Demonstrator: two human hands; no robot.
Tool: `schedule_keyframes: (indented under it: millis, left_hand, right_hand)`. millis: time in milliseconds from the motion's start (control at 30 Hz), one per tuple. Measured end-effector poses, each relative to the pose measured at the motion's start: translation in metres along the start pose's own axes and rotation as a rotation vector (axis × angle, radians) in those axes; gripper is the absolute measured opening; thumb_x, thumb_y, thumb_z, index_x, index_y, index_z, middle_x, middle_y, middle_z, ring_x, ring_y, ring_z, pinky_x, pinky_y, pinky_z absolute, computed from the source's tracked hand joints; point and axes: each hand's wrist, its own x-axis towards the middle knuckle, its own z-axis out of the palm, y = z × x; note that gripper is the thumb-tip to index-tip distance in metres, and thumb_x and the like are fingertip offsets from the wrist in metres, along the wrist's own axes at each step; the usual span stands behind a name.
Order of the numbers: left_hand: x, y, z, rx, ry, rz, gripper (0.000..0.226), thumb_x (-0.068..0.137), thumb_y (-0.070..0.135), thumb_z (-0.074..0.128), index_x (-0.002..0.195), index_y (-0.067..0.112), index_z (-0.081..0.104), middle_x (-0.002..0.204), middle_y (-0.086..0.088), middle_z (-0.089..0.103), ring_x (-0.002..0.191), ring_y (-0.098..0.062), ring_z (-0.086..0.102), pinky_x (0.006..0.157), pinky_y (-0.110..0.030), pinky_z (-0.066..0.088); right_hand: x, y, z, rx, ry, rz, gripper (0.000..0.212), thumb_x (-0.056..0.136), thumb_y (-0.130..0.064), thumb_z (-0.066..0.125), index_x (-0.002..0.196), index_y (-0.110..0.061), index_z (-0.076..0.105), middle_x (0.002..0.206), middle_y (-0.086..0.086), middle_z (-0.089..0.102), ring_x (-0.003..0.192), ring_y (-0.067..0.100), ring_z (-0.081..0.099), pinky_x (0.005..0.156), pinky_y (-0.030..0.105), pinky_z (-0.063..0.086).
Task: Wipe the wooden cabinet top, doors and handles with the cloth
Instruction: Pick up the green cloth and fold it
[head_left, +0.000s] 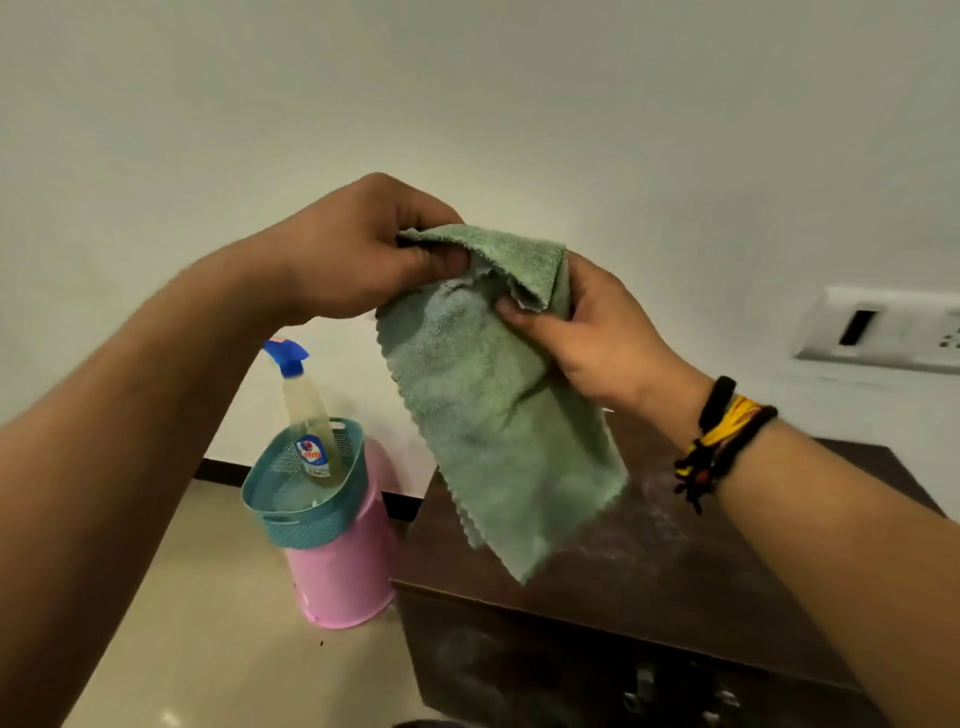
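The cloth (498, 415) is held in the air above the dusty cabinet (649, 561), its top edge pinched by the left hand (358, 254) and right hand (587, 332). If wiped unfolded, dust could be smeared, not lifted.

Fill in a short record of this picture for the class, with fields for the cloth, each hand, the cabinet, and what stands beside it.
cloth: green cloth, held up in the air over the cabinet, hanging down, not touching it
left hand: left hand pinches the cloth's top edge
right hand: right hand grips the cloth's top right corner
cabinet: dark wooden cabinet, pale dusty smears on its top
beside cabinet: spray bottle in a teal basket on an upturned pink bucket
wiping: not yet begun
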Motion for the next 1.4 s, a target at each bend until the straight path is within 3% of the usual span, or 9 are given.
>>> schedule_keyframes:
  millis: [167,333,367,400,533,767,933,1133,1400]
  left_hand:
    - [0.004,0.027,0.058,-0.604,-0.022,-0.175,0.023,0.099,0.011,0.055,0.103,-0.006,0.069,0.088,-0.021,0.071,0.076,-0.024,0.063,0.070,-0.031,0.051]
    - [0.000,0.053,0.102,-0.555,-0.014,-0.213,0.051,0.097,0.056,0.050,0.099,0.010,0.072,0.093,-0.007,0.077,0.065,-0.002,0.054,0.077,-0.032,0.058]
    - [-0.001,0.057,0.108,-0.510,-0.057,-0.168,0.067,0.087,0.071,0.049,0.112,0.013,0.069,0.105,-0.004,0.075,0.106,-0.004,0.033,0.085,-0.029,0.058]
    - [-0.002,0.061,0.115,-0.392,-0.103,-0.103,0.075,0.078,0.078,0.055,0.123,0.019,0.065,0.112,0.002,0.073,0.101,-0.003,0.067,0.090,-0.021,0.055]
    - [0.016,0.070,0.133,-0.099,-0.005,-0.041,0.008,0.085,0.022,0.076,0.092,0.020,0.073,0.078,0.005,0.073,0.065,0.006,0.061,0.061,-0.016,0.045]
    - [0.043,0.061,0.090,0.040,0.020,-0.076,0.031,0.080,-0.008,0.051,0.079,0.015,0.072,0.068,-0.005,0.069,0.061,-0.013,0.061,0.059,-0.034,0.051]
    - [0.026,0.041,0.095,0.256,0.175,0.139,0.053,0.068,0.001,0.052,0.109,0.023,0.076,0.102,0.000,0.077,0.096,-0.014,0.069,0.083,-0.035,0.055]
    - [-0.041,-0.011,0.169,0.219,-0.355,0.020,0.115,0.070,0.078,0.062,0.157,0.042,-0.004,0.166,0.019,-0.007,0.151,0.002,0.001,0.125,-0.036,0.017]
    - [-0.008,-0.020,0.201,-0.083,0.072,-0.139,0.071,0.089,0.028,0.071,0.151,0.025,0.036,0.126,0.009,0.063,0.110,-0.005,0.062,0.084,0.001,0.038]
  right_hand:
    - [-0.040,0.014,-0.041,0.291,0.052,0.150,0.019,0.094,-0.028,0.066,0.108,-0.017,0.073,0.108,0.007,0.076,0.104,0.029,0.071,0.098,0.056,0.052]
    - [-0.057,0.027,-0.074,0.207,0.155,0.143,0.021,0.091,-0.031,0.068,0.108,-0.020,0.073,0.107,0.003,0.077,0.102,0.023,0.072,0.096,0.051,0.054]
    - [-0.058,0.029,-0.079,0.158,0.161,0.119,0.020,0.092,-0.029,0.068,0.109,-0.019,0.072,0.106,0.002,0.076,0.101,0.021,0.072,0.094,0.048,0.056]
    - [-0.058,0.030,-0.081,0.112,0.155,0.090,0.019,0.093,-0.026,0.068,0.109,-0.017,0.071,0.105,0.000,0.076,0.099,0.018,0.072,0.092,0.044,0.057]
    - [-0.055,0.039,-0.089,0.000,0.087,0.024,0.024,0.089,-0.027,0.072,0.110,-0.016,0.070,0.103,-0.003,0.076,0.097,0.015,0.071,0.088,0.042,0.058]
    - [-0.054,0.087,-0.093,-0.028,-0.223,0.259,0.026,0.088,-0.022,0.074,0.111,-0.010,0.071,0.106,0.004,0.077,0.097,0.017,0.074,0.094,0.041,0.057]
    - [-0.035,0.095,-0.064,0.370,0.001,0.424,0.020,0.101,-0.016,0.055,0.112,-0.008,0.069,0.111,0.014,0.075,0.102,0.030,0.072,0.094,0.047,0.057]
    - [-0.022,0.091,-0.042,0.691,0.027,0.589,0.034,0.102,-0.015,0.042,0.120,0.004,0.064,0.114,0.023,0.070,0.094,0.032,0.070,0.082,0.045,0.058]
    - [-0.015,0.088,-0.023,0.727,-0.215,0.662,0.041,0.101,-0.030,0.049,0.125,0.002,0.056,0.109,0.020,0.064,0.091,0.031,0.068,0.082,0.039,0.059]
